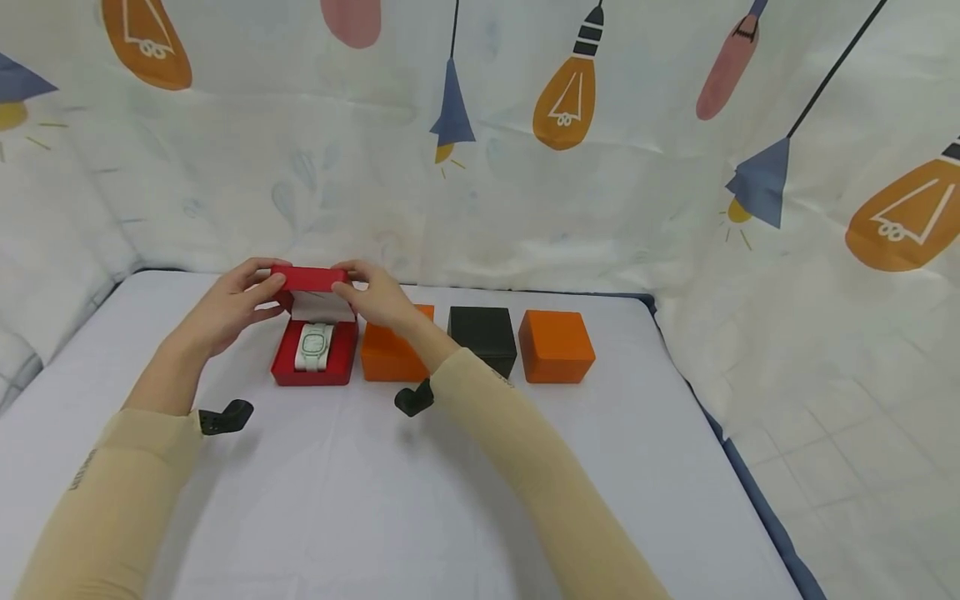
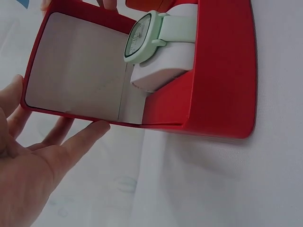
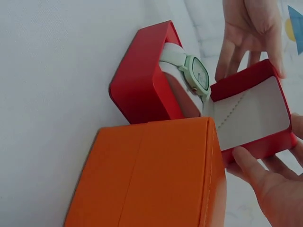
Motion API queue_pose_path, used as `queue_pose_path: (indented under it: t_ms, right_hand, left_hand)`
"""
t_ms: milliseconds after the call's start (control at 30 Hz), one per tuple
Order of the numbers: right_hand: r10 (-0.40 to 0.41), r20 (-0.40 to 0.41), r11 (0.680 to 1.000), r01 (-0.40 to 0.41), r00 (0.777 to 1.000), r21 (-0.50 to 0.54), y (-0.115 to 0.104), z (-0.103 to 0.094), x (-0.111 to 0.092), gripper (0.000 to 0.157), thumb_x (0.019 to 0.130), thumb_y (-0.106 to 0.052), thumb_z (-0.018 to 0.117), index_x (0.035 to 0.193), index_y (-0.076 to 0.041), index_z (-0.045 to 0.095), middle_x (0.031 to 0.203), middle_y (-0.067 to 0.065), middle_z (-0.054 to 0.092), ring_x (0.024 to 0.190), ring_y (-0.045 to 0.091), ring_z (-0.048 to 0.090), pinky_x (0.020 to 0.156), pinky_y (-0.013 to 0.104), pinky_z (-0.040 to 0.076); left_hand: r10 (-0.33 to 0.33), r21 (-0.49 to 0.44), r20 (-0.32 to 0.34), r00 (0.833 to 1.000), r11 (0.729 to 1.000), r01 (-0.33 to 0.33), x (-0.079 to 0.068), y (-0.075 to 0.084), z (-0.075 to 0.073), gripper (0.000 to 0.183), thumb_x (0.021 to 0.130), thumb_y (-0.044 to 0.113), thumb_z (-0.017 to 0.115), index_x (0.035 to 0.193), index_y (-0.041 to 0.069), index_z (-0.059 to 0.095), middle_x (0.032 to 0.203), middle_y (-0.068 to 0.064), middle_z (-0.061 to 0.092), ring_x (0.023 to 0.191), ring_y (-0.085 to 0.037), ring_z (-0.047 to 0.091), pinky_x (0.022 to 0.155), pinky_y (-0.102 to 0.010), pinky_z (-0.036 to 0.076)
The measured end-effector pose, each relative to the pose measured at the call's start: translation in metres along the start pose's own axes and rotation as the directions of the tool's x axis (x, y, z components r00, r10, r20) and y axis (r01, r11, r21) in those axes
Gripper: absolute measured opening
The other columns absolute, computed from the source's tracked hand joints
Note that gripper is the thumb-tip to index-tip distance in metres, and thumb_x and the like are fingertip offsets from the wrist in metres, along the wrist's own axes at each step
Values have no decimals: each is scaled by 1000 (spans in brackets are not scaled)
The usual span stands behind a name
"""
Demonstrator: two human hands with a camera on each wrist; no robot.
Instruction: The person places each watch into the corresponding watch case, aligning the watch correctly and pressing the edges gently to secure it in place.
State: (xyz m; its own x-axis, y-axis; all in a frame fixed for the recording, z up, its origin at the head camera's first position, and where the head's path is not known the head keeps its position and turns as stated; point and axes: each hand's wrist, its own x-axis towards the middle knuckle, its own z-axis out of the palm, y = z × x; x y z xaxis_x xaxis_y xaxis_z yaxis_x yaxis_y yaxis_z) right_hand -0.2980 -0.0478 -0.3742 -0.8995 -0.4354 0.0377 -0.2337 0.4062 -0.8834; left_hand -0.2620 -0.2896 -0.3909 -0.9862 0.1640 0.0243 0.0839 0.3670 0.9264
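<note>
A red watch box [image 1: 352, 354] stands on the table at the back left with its hinged lid [image 1: 309, 277] raised. A pale green wristwatch [image 1: 313, 346] is wrapped round a white cushion [image 2: 163, 71] inside the lower half. My left hand [image 1: 228, 307] grips the lid's left side, thumb and fingers at its edges. At the opposite side, my right hand [image 1: 384, 298] holds the lid between thumb and fingers. The lid's pale lining [image 3: 258, 113] shows in the right wrist view.
Right of the red box stands an orange box [image 1: 390, 354], partly hidden by my right forearm. Beyond it are a black box [image 1: 483, 333] and another orange box [image 1: 557, 346]. A patterned curtain [image 1: 420, 217] hangs behind the white-covered table [image 1: 337, 500].
</note>
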Motion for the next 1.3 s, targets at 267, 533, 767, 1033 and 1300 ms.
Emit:
queue_pose_path:
  t_ms: [267, 533, 767, 1033, 1300]
  right_hand:
    - [-25, -1, 1000, 25, 1000, -3, 2, 1, -5, 37, 103, -27, 65, 139, -24, 61, 138, -5, 59, 123, 12, 53, 90, 25, 53]
    - [-20, 16, 1000, 20, 1000, 12, 4, 3, -8, 37, 103, -26, 65, 139, -24, 61, 139, -6, 57, 130, 14, 52, 92, 21, 53]
    - [-35, 28, 999, 34, 999, 38, 2, 3, -13, 38, 102, -23, 66, 140, -21, 61, 139, -4, 57, 129, 13, 53, 98, 21, 50]
    - [-7, 26, 1000, 7, 1000, 26, 4, 7, -17, 42, 103, -26, 65, 145, -26, 59, 143, -9, 56, 133, 15, 53, 96, 24, 52]
    - [-16, 40, 1000, 15, 999, 14, 3, 8, -22, 43, 103, -24, 65, 145, -26, 59, 142, -7, 56, 136, 19, 50, 94, 24, 53]
  left_hand:
    - [30, -44, -17, 999, 999, -31, -5, -5, -1, 52, 109, 34, 50, 153, 10, 35, 140, -12, 37, 127, -28, 46, 94, -24, 50]
    - [33, -82, -3, 999, 996, -33, -11, -5, 0, 49, 108, 33, 52, 152, 14, 39, 143, -11, 38, 126, -24, 48, 97, -25, 47]
    - [15, -75, -10, 1000, 997, -15, -16, -6, 0, 51, 108, 33, 53, 153, 15, 38, 145, -8, 39, 126, -19, 48, 100, -31, 44]
    - [2, -52, -14, 1000, 999, -2, -19, -7, 0, 55, 108, 32, 53, 156, 12, 34, 151, -14, 34, 127, -18, 46, 99, -27, 45]
    - [-5, -5, -12, 1000, 1000, 5, -24, -8, 0, 57, 107, 36, 55, 155, 15, 35, 153, -15, 32, 130, -22, 44, 94, -17, 48]
